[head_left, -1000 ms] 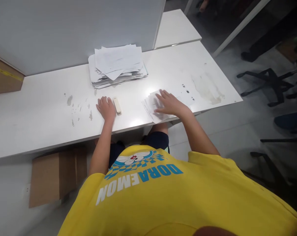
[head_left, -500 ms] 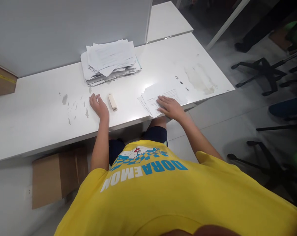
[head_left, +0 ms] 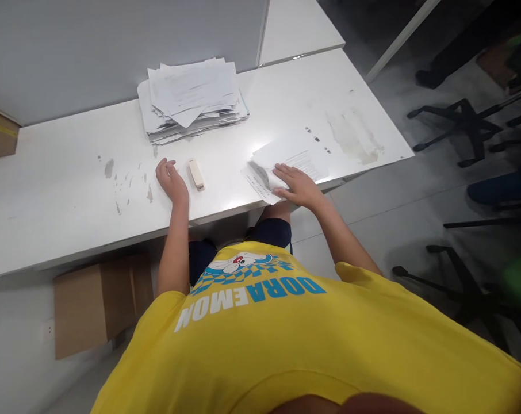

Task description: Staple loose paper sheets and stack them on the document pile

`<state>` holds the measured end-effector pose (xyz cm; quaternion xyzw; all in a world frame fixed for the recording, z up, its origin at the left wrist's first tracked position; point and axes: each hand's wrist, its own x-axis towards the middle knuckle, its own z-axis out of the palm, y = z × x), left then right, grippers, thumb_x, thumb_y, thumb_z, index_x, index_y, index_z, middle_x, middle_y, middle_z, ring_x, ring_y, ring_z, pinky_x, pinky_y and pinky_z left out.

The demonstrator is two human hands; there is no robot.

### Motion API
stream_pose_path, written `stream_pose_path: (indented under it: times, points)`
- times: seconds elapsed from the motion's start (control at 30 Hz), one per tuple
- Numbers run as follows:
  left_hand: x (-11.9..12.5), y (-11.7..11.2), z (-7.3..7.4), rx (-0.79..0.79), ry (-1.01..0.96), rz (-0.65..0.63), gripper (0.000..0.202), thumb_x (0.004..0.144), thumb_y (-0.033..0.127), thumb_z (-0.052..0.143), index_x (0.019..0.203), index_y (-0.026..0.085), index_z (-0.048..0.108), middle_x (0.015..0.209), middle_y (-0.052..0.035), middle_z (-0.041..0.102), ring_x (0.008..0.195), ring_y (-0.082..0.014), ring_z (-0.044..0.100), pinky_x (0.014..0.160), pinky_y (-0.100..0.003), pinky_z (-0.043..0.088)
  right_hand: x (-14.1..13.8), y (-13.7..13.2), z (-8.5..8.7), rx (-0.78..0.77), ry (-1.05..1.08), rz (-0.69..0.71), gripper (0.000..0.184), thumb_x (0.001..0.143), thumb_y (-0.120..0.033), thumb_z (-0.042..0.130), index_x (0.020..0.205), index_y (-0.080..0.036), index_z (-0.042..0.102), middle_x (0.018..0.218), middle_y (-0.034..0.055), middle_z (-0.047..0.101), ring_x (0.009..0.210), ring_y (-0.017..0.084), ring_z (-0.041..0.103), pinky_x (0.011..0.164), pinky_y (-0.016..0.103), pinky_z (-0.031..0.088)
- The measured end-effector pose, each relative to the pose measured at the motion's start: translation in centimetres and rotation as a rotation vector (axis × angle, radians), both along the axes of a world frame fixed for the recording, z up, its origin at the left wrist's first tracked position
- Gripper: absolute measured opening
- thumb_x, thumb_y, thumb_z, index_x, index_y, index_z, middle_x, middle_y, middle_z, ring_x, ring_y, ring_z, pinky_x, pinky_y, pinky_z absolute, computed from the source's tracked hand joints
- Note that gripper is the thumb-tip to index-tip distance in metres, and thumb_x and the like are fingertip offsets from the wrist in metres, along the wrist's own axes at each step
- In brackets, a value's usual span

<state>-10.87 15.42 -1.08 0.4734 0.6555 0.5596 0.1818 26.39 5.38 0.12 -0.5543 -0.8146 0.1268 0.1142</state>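
My left hand rests on the white table with loosely curled fingers, holding nothing. Just to its right lies a cream stapler, apart from the hand. My right hand is on a small pile of printed paper sheets near the table's front edge. At its fingertips, the left part of a sheet bends up, caught between the thumb and fingers. Under that bend, the printed lower sheet shows. The fingers partly cover the pile.
A thick, uneven stack of papers stands at the back against the grey partition. Small dark bits and a stain are on the right of the table. Cardboard boxes are under the table and at far left.
The top sheet's left part, flat before, now bends up at my right fingertips and uncovers the sheet below. My left hand stays beside the stapler. The view has shifted slightly.
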Motion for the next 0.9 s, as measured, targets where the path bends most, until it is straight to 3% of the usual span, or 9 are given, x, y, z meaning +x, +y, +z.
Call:
stream_pose_path:
  times: [0.1, 0.2, 0.33, 0.47, 0.57, 0.67, 0.77, 0.9]
  points:
    - [0.0, 0.1, -0.1, 0.017, 0.01, 0.014, 0.033, 0.1, 0.038, 0.034, 0.093, 0.022, 0.063, 0.125, -0.0067, 0.06, 0.129, -0.0197, 0.052, 0.115, -0.034, 0.038, 0.2, 0.1, 0.2, 0.043, 0.007, -0.078, 0.063, 0.099, -0.051, 0.04, 0.152, -0.017, 0.043, 0.151, 0.0122, 0.049, 0.139, 0.031, 0.048, 0.11, 0.05, 0.046]
    - [0.1, 0.1, 0.0, 0.02, 0.013, 0.024, 0.032, 0.1, 0.035, 0.036, 0.091, 0.022, 0.063, 0.12, -0.0066, 0.062, 0.124, -0.0196, 0.056, 0.113, -0.033, 0.041, 1.1, 0.5, -0.2, 0.086, -0.004, -0.152, 0.062, 0.099, -0.044, 0.041, 0.156, -0.019, 0.036, 0.147, 0.0124, 0.054, 0.13, 0.033, 0.056, 0.101, 0.051, 0.054]
    - [0.1, 0.1, -0.2, 0.029, 0.032, 0.006, 0.03, 0.099, 0.033, 0.037, 0.089, 0.022, 0.064, 0.112, -0.0061, 0.065, 0.118, -0.0198, 0.059, 0.109, -0.034, 0.044, 2.8, 1.1, -0.4, 0.129, -0.027, -0.258, 0.06, 0.098, -0.026, 0.031, 0.158, -0.019, 0.031, 0.145, 0.012, 0.056, 0.13, 0.031, 0.058, 0.1, 0.053, 0.055]
    - [0.0, 0.4, -0.6, 0.037, 0.044, 0.001, 0.031, 0.1, 0.036, 0.038, 0.087, 0.022, 0.063, 0.109, -0.005, 0.066, 0.116, -0.0196, 0.06, 0.109, -0.034, 0.044, 2.2, 0.2, 0.4, 0.217, 0.035, -0.291, 0.06, 0.099, -0.022, 0.025, 0.158, -0.024, 0.032, 0.149, 0.006, 0.052, 0.14, 0.028, 0.048, 0.11, 0.055, 0.049]
    - [-0.1, 0.1, -0.5, 0.029, 0.045, -0.036, 0.029, 0.099, 0.038, 0.041, 0.092, 0.022, 0.064, 0.112, -0.0054, 0.066, 0.119, -0.0204, 0.06, 0.111, -0.035, 0.043, -1.4, -1.8, 0.6, 0.258, 0.09, -0.216, 0.059, 0.099, -0.025, 0.029, 0.158, -0.023, 0.032, 0.152, 0.0055, 0.048, 0.145, 0.027, 0.04, 0.117, 0.056, 0.041]
    - [0.1, -0.5, 0.0, 0.023, 0.042, -0.181, 0.027, 0.097, 0.04, 0.049, 0.113, 0.023, 0.062, 0.127, -0.0062, 0.063, 0.131, -0.022, 0.053, 0.116, -0.036, 0.038, -6.9, -4.2, 0.2, 0.236, 0.145, 0.02, 0.059, 0.097, -0.025, 0.034, 0.156, -0.018, 0.037, 0.154, 0.008, 0.044, 0.147, 0.025, 0.036, 0.121, 0.051, 0.037]
    - [0.1, -1.0, 0.4, 0.003, 0.007, -0.327, 0.042, 0.094, 0.043, 0.056, 0.133, 0.028, 0.053, 0.146, -0.0054, 0.052, 0.143, -0.0246, 0.043, 0.12, -0.039, 0.032, -11.8, -5.7, -0.5, 0.168, 0.19, 0.244, 0.061, 0.094, -0.014, 0.032, 0.154, -0.015, 0.04, 0.156, 0.0082, 0.041, 0.149, 0.021, 0.031, 0.123, 0.048, 0.033]
    - [-0.4, -1.2, 0.5, -0.044, -0.046, -0.426, 0.048, 0.093, 0.05, 0.057, 0.136, 0.03, 0.052, 0.152, -0.0038, 0.048, 0.147, -0.0267, 0.038, 0.123, -0.041, 0.029, -15.3, -6.1, -1.5, 0.091, 0.188, 0.31, 0.07, 0.087, -0.003, 0.028, 0.155, -0.016, 0.038, 0.158, 0.0074, 0.036, 0.15, 0.019, 0.029, 0.125, 0.049, 0.026]
